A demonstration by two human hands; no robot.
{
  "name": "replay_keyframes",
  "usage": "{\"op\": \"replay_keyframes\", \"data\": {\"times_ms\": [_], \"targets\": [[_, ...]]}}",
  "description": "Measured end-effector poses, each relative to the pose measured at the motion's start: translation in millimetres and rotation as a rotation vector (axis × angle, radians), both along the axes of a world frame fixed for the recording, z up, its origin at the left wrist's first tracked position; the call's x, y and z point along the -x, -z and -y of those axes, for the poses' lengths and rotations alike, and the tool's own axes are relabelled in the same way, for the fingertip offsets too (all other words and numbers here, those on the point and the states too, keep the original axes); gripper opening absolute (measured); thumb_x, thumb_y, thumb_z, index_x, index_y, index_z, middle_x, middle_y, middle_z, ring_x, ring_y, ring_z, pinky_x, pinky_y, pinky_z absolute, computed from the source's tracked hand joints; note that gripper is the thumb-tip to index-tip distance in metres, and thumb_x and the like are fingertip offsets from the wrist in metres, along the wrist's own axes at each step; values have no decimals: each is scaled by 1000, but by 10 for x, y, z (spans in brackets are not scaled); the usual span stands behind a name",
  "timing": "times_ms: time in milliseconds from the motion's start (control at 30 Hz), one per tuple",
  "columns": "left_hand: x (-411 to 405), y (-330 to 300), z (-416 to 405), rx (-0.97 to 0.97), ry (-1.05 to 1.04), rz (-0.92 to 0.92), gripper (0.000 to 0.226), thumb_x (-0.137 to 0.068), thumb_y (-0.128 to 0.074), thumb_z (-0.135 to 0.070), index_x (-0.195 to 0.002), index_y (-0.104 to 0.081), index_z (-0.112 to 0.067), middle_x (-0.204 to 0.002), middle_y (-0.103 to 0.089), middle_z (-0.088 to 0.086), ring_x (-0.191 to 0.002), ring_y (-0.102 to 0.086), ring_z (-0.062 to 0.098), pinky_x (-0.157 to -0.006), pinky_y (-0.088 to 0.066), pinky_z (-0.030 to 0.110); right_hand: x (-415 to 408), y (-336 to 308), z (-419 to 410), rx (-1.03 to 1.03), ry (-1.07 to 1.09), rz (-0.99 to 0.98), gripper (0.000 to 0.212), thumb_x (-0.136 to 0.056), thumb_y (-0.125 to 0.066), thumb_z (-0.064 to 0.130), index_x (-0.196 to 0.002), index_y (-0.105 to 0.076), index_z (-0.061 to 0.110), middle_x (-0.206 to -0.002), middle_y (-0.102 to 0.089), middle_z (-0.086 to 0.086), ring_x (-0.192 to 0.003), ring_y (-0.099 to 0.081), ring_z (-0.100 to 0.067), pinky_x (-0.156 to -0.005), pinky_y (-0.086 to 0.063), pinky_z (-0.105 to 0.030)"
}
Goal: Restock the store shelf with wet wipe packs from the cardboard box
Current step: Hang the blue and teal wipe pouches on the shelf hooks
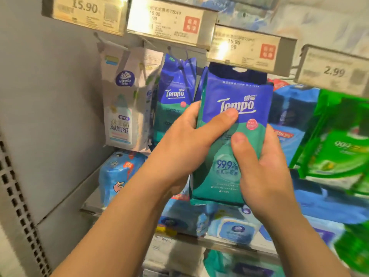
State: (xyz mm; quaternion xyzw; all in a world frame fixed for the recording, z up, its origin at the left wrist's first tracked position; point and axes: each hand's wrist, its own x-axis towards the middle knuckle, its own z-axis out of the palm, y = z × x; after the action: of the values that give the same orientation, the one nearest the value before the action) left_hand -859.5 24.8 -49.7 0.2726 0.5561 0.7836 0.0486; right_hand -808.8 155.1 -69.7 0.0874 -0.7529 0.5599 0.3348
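Head view looks down two bare forearms to a store shelf. Left hand [185, 134] grips the left edge of a blue-and-green Tempo wet wipe pack [233, 136], its thumb laid across the front just under the brand name and its fingers curled out of sight behind the pack. Right hand [263, 168] grips the pack's lower right side, thumb pressed on the green part of the front, fingers wrapped behind. Between the two hands the pack stands upright, held up in front of the shelf; its dark top flap with a hang hole sits just below a price tag reading 15.90 [243, 46].

Just left of the held pack, another Tempo pack [175, 92] of the same colours hangs from a peg, with more of its kind behind it. Further left hangs a white Vinda pack [121, 108], next to the grey side panel [50, 96] of the shelving. More price tags [165, 21] line the rail above, and one at the far right reads 2.99 [333, 71]. To the right of the hands hang green packs [339, 144], blurred, with blue packs [289, 116] between them and the held pack. Below, light blue packs [119, 172] sit on a shelf board [95, 204], and further blue lidded packs [235, 228] lie on the level under the hands.
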Motion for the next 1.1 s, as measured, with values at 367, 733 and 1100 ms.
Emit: {"op": "replay_keyframes", "data": {"times_ms": [367, 733, 1100], "targets": [[321, 138, -17, 167, -73, 99, 83, -63, -72, -76, -130, -58, -28, -130, -64, -1, -120, -61, 23, -103, -44, 50, 283, 180, 98, 140, 74, 108, 51, -77, -64, 64, -120, -60, 37, -112, -73, 12, -104, -71, -11, -96, -55, -50], [539, 466, 25, 464, -197, 123, 74, -64, -54, -83, -109, -69, -26, -99, -75, -6, -88, -71, 15, -88, -56, 43, 747, 497, 266, 427, 126, 239, 39, -94, -58, 56, -116, -65, 25, -115, -76, 4, -108, -72, -15, -95, -55, -44], [229, 647, 651, 557, -398, 126, 68, -76, -54, -74, -137, -45, -44, -128, -58, -24, -114, -57, 1, -103, -43, 33, 1649, 234, 247, 443, 467, 379, 34, -106, -48, 33, -127, -61, 10, -116, -67, -5, -89, -53, -22, -69, -41, -25]]}}
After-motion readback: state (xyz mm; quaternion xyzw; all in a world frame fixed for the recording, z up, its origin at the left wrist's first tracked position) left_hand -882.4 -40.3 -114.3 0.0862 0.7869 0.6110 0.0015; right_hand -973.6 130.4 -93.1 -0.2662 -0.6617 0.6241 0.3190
